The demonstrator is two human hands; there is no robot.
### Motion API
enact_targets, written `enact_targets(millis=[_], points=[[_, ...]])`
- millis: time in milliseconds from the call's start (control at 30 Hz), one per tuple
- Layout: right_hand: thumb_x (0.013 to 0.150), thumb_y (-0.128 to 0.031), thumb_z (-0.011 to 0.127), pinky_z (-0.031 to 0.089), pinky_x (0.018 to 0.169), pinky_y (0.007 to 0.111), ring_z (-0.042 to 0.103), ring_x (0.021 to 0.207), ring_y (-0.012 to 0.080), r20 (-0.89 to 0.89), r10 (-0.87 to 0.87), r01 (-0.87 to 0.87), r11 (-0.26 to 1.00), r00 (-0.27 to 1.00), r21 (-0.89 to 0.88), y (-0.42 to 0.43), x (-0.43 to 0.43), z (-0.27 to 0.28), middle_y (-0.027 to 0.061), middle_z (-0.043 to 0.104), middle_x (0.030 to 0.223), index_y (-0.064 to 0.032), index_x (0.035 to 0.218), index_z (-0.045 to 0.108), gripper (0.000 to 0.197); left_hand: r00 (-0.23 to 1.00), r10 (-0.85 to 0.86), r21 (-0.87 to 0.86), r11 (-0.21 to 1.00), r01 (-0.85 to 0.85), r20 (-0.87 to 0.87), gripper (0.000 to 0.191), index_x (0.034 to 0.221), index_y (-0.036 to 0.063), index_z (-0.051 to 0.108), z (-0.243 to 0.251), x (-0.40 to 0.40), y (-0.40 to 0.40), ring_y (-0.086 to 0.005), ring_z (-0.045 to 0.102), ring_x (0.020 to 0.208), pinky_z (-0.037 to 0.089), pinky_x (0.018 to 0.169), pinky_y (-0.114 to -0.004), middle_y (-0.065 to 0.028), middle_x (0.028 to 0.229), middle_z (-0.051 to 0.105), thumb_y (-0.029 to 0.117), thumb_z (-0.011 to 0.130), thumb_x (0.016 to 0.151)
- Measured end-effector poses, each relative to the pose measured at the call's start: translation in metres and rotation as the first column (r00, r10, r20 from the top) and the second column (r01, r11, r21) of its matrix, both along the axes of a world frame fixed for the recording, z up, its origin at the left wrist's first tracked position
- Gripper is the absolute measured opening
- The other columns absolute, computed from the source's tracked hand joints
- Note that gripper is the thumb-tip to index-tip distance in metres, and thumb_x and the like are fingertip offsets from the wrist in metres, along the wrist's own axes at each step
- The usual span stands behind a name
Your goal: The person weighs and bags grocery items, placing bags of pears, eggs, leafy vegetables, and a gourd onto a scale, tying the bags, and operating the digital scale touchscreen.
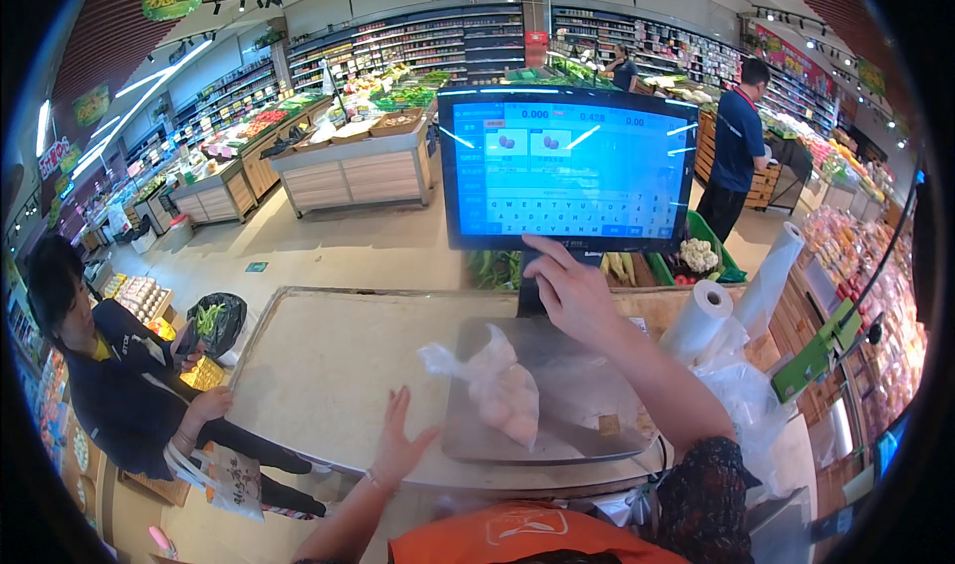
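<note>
A knotted clear plastic bag of round, pale produce lies on the left part of a steel scale platform. My right hand reaches over the platform to the lower edge of a touchscreen monitor, its index finger extended at the on-screen keyboard and nothing held. Whether the fingertip touches the glass I cannot tell. My left hand is held with fingers spread near the counter's front edge, left of the scale, and holds nothing. The screen shows weight figures and two small pictures of purplish round produce.
Plastic bag rolls stand right of the scale, beside loose bags and a green holder. A person with bags stands at the counter's left edge. Behind the monitor are a green crate and another person.
</note>
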State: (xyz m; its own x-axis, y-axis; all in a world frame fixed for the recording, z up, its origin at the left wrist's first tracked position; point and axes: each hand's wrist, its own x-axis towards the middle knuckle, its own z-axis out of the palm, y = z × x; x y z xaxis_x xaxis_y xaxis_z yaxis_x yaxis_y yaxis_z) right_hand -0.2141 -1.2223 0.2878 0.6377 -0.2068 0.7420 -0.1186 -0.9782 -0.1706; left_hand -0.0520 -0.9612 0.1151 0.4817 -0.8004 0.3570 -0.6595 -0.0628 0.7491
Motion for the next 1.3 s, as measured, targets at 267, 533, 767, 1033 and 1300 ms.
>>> enact_targets(millis=[267, 533, 767, 1033, 1300], points=[[0.071, -0.001, 0.052, 0.05, 0.055, 0.037, 0.06, 0.066, 0.0255, -0.024, -0.236, 0.224, 0.947, 0.972, -0.23, -0.041, 0.054, 0.042, 0.0143, 0.037, 0.132, -0.004, 0.083, 0.05, 0.012, 0.986, 0.167, 0.073, 0.983, -0.167, 0.008, 0.067, 0.125, -0.0047, 0.039, -0.008, 0.003, 0.019, -0.0351, 0.031, 0.125, 0.029, 0.101, -0.039, -0.0229, 0.128, 0.039, 0.018, 0.071, 0.071], [0.073, 0.005, 0.051, 0.046, 0.055, 0.029, 0.058, 0.066, 0.0199, 0.355, 0.008, -0.007, 1.0, 0.935, -0.005, 0.02, -0.044, 0.018, 0.0188, 0.048, 0.123, -0.0041, 0.086, 0.051, 0.017, 0.974, 0.212, -0.003, 0.977, -0.213, 0.084, 0.059, 0.118, -0.0038, 0.047, -0.004, -0.014, 0.041, -0.0343, 0.043, 0.11, 0.037, 0.093, -0.039, -0.0204, 0.116, 0.047, 0.018, 0.072, 0.069], [0.09, -0.017, 0.04, 0.036, 0.09, 0.032, 0.046, 0.1, 0.0189, 0.43, -0.712, 0.153, 0.595, 0.555, 0.789, 0.039, -0.19, -0.198, 0.0138, 0.04, 0.127, -0.0009, 0.117, 0.043, 0.032, 0.993, 0.111, 0.053, 0.992, -0.113, 0.036, 0.052, 0.116, 0.0016, 0.05, 0.022, -0.008, 0.004, -0.0265, 0.048, 0.1, 0.042, 0.083, -0.034, -0.0132, 0.106, 0.052, 0.014, 0.071, 0.07], [0.095, -0.032, 0.031, 0.032, 0.096, 0.029, 0.043, 0.114, 0.0164, 0.368, -0.694, -0.228, 0.29, 0.618, 0.929, 0.077, -0.185, -0.242, 0.0111, 0.046, 0.124, 0.0009, 0.126, 0.039, 0.046, 0.908, 0.032, -0.068, 0.995, -0.066, -0.419, 0.052, 0.125, -0.0007, 0.04, 0.072, 0.0, -0.047, -0.0136, 0.048, 0.096, 0.043, 0.078, -0.029, -0.0069, 0.106, 0.051, 0.012, 0.062, 0.081], [0.086, -0.004, 0.052, 0.042, 0.083, 0.026, 0.053, 0.093, 0.0129, 0.099, -0.724, 0.054, 0.185, 0.683, 0.981, 0.098, -0.218, -0.289, 0.0083, 0.055, 0.103, 0.0031, 0.103, 0.054, 0.019, 0.909, -0.052, -0.165, 0.986, -0.019, -0.414, 0.072, 0.137, 0.0051, 0.021, 0.091, -0.014, -0.07, -0.0147, 0.047, 0.101, 0.043, 0.079, -0.027, -0.007, 0.115, 0.047, 0.017, 0.062, 0.079]])
